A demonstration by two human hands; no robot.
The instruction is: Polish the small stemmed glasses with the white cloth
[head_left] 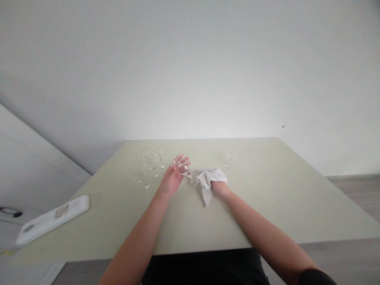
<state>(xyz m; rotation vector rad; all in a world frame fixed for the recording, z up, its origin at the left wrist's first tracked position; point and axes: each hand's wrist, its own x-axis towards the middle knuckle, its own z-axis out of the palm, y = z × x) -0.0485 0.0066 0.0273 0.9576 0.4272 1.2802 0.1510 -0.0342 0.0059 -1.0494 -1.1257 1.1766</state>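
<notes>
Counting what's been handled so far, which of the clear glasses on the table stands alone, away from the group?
The lone glass at the far right, beyond the cloth in the right hand. The others cluster left of the left hand.

Two bare forearms, dark short sleeve at the right upper arm, dark clothing below

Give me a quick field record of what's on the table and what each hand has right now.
left hand: holds a clear glass, fingers spread around it
right hand: grips a white cloth, pressed toward the glass
cluster of glasses: on the table, left of the hands
single glass: upright, beyond the right hand
white device: near the table's left edge
table: pale, against a white wall
</notes>
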